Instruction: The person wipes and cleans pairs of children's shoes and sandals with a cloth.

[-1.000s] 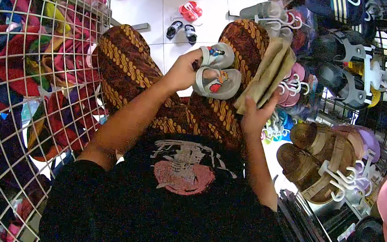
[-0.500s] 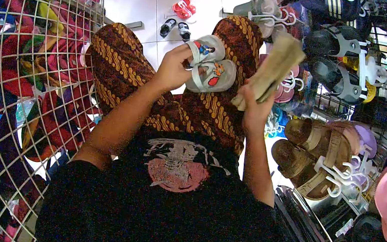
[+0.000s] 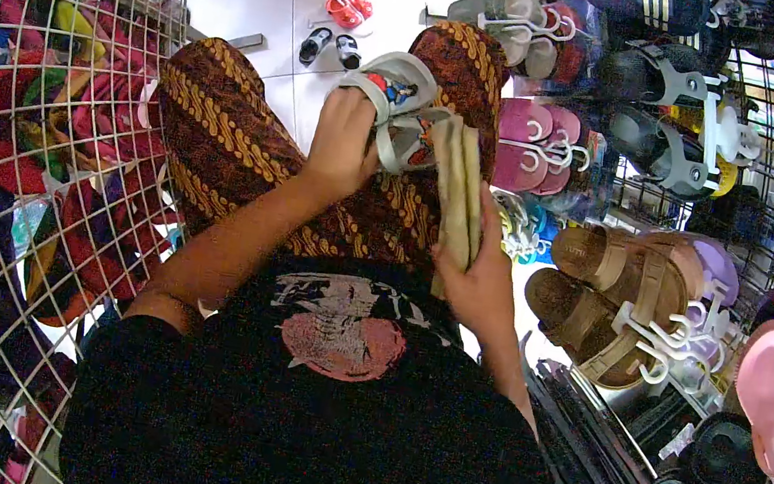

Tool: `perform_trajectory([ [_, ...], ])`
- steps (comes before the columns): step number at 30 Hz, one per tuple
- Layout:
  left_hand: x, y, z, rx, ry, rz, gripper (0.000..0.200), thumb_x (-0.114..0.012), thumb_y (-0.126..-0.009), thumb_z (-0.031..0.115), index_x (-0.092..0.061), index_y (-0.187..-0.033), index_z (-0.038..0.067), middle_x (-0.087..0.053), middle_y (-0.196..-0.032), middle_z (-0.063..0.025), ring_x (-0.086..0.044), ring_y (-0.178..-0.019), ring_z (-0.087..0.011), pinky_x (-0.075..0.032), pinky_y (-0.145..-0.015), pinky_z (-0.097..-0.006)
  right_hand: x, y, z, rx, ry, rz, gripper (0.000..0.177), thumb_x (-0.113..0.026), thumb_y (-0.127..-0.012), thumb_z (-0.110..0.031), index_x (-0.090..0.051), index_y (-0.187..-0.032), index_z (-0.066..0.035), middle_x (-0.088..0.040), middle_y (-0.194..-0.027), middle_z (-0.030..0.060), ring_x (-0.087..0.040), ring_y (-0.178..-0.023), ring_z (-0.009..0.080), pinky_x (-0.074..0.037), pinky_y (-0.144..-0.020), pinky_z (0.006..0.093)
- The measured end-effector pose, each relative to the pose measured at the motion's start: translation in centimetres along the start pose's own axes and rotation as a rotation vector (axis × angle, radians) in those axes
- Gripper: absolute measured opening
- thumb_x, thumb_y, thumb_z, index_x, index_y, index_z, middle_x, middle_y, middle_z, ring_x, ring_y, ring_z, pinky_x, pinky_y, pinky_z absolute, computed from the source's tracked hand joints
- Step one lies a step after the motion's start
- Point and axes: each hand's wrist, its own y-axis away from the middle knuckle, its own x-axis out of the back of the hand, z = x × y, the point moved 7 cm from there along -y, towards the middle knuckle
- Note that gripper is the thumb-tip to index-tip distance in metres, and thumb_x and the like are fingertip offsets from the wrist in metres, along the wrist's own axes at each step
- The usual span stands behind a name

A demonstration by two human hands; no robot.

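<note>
My left hand (image 3: 344,139) grips a pair of small grey sandals (image 3: 412,72) by the straps, holding them over my lap. Colourful cartoon figures decorate their straps. In my right hand (image 3: 480,282) is a folded beige cloth (image 3: 461,193), pinched between thumb and fingers at its lower part. The cloth's upper end overlaps the nearer sandal and hides part of it. Beneath both hands lie my brown patterned trousers (image 3: 233,126).
A wire-mesh bin (image 3: 43,177) of colourful goods stands on my left. On the right hang brown sandals (image 3: 587,319), pink sandals (image 3: 527,122) and dark sandals on white hangers. Red sandals (image 3: 346,6) and small black-and-white sandals (image 3: 315,45) lie on the tiled floor.
My right hand has swung the cloth leftward from beside my knee to the nearer sandal. The sandals in my left hand have shifted slightly left and tilted.
</note>
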Motion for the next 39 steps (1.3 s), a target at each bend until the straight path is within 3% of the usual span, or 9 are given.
perform_trajectory([
  [3,0.1,0.1,1.1,-0.061,-0.039,0.009,0.045,-0.066,-0.067,-0.003,-0.055,-0.111,-0.002,-0.053,-0.108,-0.0225,-0.048,-0.098,-0.044,-0.039,-0.086,-0.0511,-0.5,0.0,-1.4,0.011,-0.019,0.07,0.084,-0.067,-0.088,-0.021,-0.019,-0.154,-0.006,-0.054,-0.134,0.0298,-0.059,-0.12,0.0415,-0.046,-0.101,0.0433],
  [6,-0.1,0.2,0.8,-0.023,-0.009,-0.019,0.048,-0.065,-0.065,-0.004,-0.055,-0.111,-0.002,-0.053,-0.109,-0.0224,-0.048,-0.098,-0.0442,-0.039,-0.086,-0.0512,-0.9,-1.0,-1.3,0.215,0.017,0.201,0.081,-0.066,-0.089,-0.02,-0.019,-0.154,-0.005,-0.053,-0.135,0.0303,-0.059,-0.12,0.042,-0.045,-0.101,0.0443],
  [12,0.2,-0.2,0.8,0.016,-0.051,-0.031,0.049,-0.065,-0.064,-0.004,-0.056,-0.111,-0.001,-0.054,-0.11,-0.0209,-0.049,-0.099,-0.0434,-0.039,-0.087,-0.0503,-0.7,0.3,0.0,-0.187,-0.083,-0.106,0.08,-0.066,-0.09,-0.021,-0.021,-0.152,0.001,-0.047,-0.14,0.0304,-0.054,-0.126,0.0396,-0.041,-0.105,0.0428],
  [15,0.5,-0.4,1.2,-0.037,-0.044,-0.057,0.048,-0.065,-0.064,-0.005,-0.056,-0.112,0.0,-0.054,-0.11,-0.0203,-0.049,-0.1,-0.0432,-0.04,-0.088,-0.05,-1.3,-0.9,-0.6,0.173,-0.053,0.127,0.079,-0.066,-0.09,-0.019,-0.021,-0.152,0.002,-0.045,-0.143,0.0278,-0.05,-0.129,0.036,-0.041,-0.106,0.0403],
  [19,0.7,-0.5,0.2,-0.032,0.005,-0.074,0.048,-0.066,-0.064,-0.004,-0.057,-0.111,0.0,-0.054,-0.113,-0.0196,-0.049,-0.101,-0.0424,-0.04,-0.089,-0.0488,-2.3,-1.9,1.0,0.123,-0.176,0.137,0.082,-0.07,-0.087,-0.015,-0.023,-0.151,0.002,-0.048,-0.14,0.0209,-0.051,-0.125,0.0276,-0.042,-0.104,0.0367],
  [22,1.4,-1.0,0.8,-0.072,0.033,-0.053,0.045,-0.068,-0.066,0.001,-0.057,-0.11,0.0,-0.055,-0.115,-0.0187,-0.05,-0.102,-0.0409,-0.041,-0.089,-0.0482,-0.6,-1.7,0.5,0.175,-0.333,0.116,0.083,-0.074,-0.085,-0.022,-0.027,-0.15,-0.001,-0.048,-0.14,0.0245,-0.05,-0.13,0.036,-0.04,-0.108,0.0435],
  [23,1.4,-1.1,1.3,-0.104,0.004,-0.066,0.043,-0.068,-0.067,0.002,-0.058,-0.108,0.001,-0.055,-0.114,-0.0177,-0.051,-0.103,-0.04,-0.041,-0.089,-0.0475,-0.1,-1.6,0.6,0.19,-0.301,0.157,0.068,-0.073,-0.083,-0.009,-0.04,-0.142,0.001,-0.056,-0.127,0.0153,-0.057,-0.114,0.0208,-0.046,-0.098,0.0345],
  [27,1.9,-1.5,3.1,-0.234,-0.026,-0.187,0.032,-0.067,-0.071,0.007,-0.061,-0.102,0.002,-0.058,-0.111,-0.0133,-0.052,-0.105,-0.0353,-0.043,-0.089,-0.0445,3.7,-0.7,-0.1,0.228,-0.22,0.126,0.064,-0.081,-0.076,-0.01,-0.052,-0.132,0.0,-0.065,-0.113,0.0113,-0.061,-0.102,0.0189,-0.049,-0.092,0.0343],
  [39,2.4,-1.8,6.0,-0.397,-0.146,-0.364,0.02,-0.06,-0.076,0.016,-0.068,-0.092,0.008,-0.061,-0.103,-0.0032,-0.055,-0.102,-0.0235,-0.046,-0.086,-0.0375,7.5,0.9,-3.4,0.218,0.094,0.034,0.066,-0.079,-0.07,-0.011,-0.058,-0.132,-0.001,-0.067,-0.118,0.0175,-0.065,-0.108,0.0238,-0.047,-0.098,0.0359],
])
